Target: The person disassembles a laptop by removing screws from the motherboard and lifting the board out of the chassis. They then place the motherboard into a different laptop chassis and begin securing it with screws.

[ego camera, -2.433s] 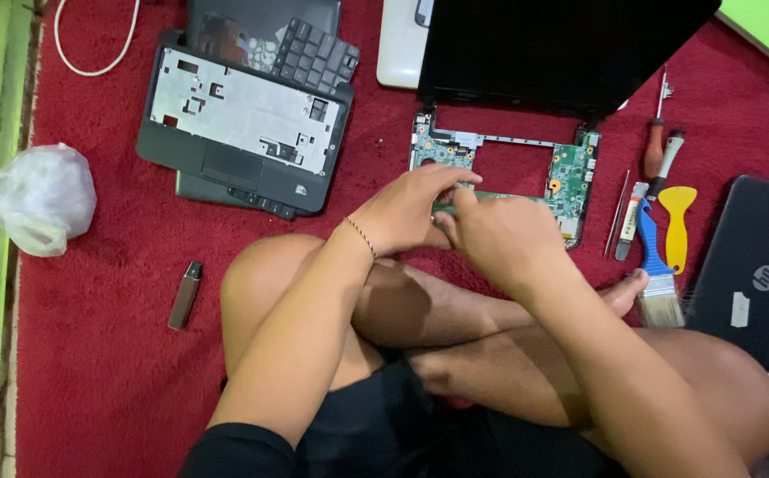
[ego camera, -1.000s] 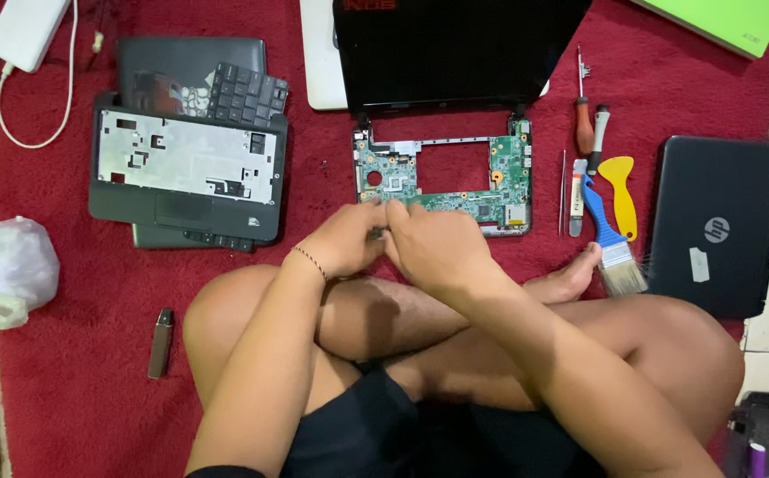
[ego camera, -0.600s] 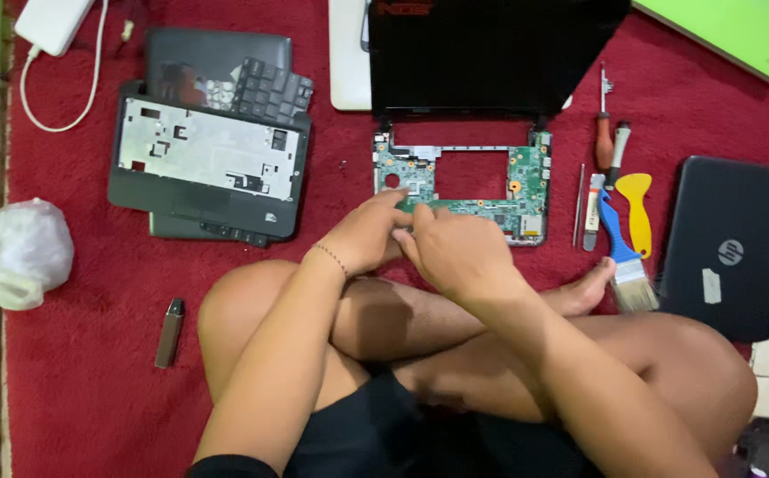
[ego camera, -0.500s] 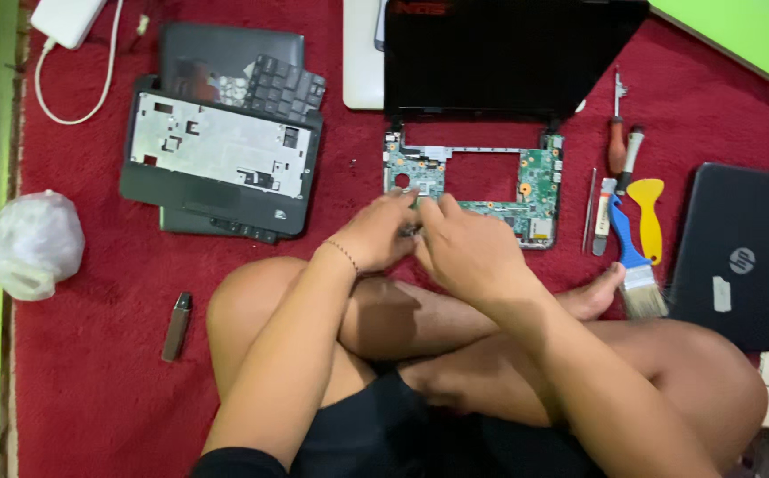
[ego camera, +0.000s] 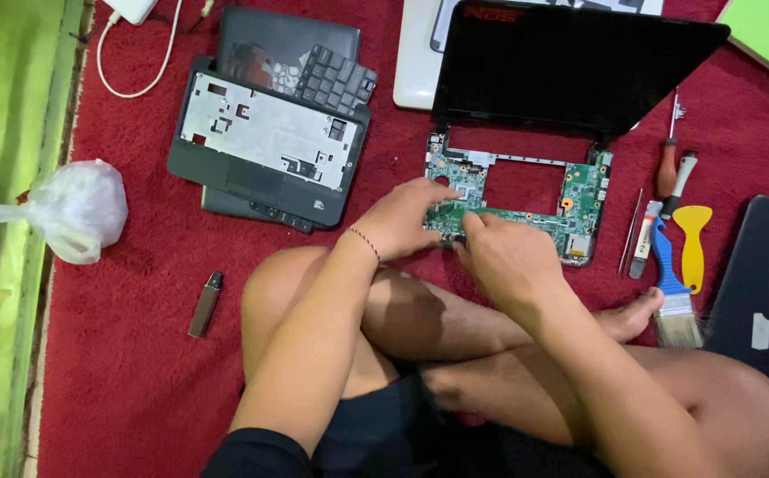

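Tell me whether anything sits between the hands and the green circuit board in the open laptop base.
Nothing visible does. The left hand and right hand both rest directly on the near edge of the green circuit board; the tools lie off to its right.

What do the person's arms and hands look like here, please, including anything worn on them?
Both arms are bare, without sleeves or gloves. The left hand has a thin beaded bracelet around its wrist. The right hand shows no ring, watch or band.
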